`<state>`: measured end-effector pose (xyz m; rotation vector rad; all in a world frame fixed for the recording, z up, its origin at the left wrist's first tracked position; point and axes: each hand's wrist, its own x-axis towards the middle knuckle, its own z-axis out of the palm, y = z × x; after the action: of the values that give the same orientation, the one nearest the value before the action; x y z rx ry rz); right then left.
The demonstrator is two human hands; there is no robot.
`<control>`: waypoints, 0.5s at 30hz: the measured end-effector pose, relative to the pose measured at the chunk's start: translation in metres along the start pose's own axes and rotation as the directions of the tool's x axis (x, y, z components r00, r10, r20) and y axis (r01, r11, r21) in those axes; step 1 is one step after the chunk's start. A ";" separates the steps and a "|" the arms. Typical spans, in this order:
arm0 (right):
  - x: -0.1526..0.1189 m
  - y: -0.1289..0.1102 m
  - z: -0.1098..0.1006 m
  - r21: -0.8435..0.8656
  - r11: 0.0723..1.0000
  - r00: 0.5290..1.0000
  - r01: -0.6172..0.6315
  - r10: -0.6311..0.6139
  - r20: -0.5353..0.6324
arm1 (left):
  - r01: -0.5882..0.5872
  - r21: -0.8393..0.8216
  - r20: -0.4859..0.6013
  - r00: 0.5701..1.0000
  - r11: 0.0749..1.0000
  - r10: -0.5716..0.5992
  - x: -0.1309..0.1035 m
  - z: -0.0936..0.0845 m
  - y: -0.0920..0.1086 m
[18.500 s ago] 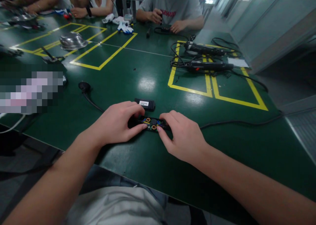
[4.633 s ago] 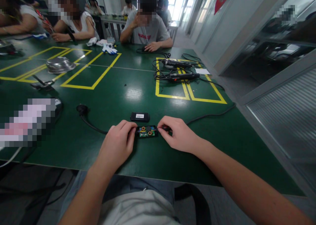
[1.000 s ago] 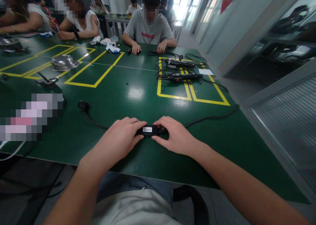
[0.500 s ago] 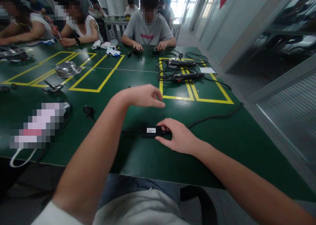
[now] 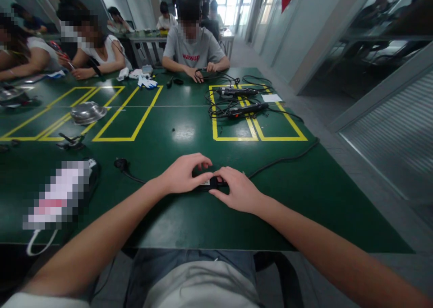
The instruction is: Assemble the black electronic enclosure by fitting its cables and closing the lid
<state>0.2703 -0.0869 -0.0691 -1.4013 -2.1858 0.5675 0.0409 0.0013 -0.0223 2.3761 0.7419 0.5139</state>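
Observation:
A small black power adapter (image 5: pixel 213 183) with a white label lies on the green table in front of me, a cord leaving each end. My right hand (image 5: pixel 241 188) grips its right end between thumb and fingers. Just over its left part is my left hand (image 5: pixel 186 172), fingers curved and apart from the thumb, holding nothing; it hides much of the box and label. A black plug (image 5: pixel 121 164) on the adapter's left cord lies left of my hands. The right-hand cord (image 5: pixel 284 161) runs toward the table's right edge.
Two black electric screwdrivers (image 5: pixel 246 109) with tangled cables lie in a yellow-taped area. At left are a metal bowl (image 5: pixel 88 112), a black clamp-like part (image 5: pixel 71 141) and a blurred-out item with a white strap (image 5: pixel 42 242). A person (image 5: pixel 194 51) works opposite; others sit at left.
My left hand has come down from above and beyond the adapter to just over it. My right hand stays on the adapter. The view has tilted and shifted slightly.

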 end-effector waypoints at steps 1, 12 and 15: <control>0.001 -0.001 0.000 0.009 1.000 1.000 -0.014 0.014 -0.002 | -0.016 0.027 0.034 0.999 1.000 0.016 -0.008 0.002 -0.001; 0.027 -0.013 0.001 0.142 0.968 0.979 -0.205 0.205 0.014 | -0.075 0.145 0.143 0.988 0.987 0.055 -0.026 -0.003 -0.021; 0.028 -0.013 0.001 0.176 0.954 0.970 -0.244 0.244 0.018 | -0.060 0.125 0.150 0.988 0.990 0.041 -0.023 -0.007 -0.021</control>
<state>0.2504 -0.0668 -0.0577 -1.5821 -1.9166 0.8251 0.0118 0.0048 -0.0349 2.5272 0.6677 0.3156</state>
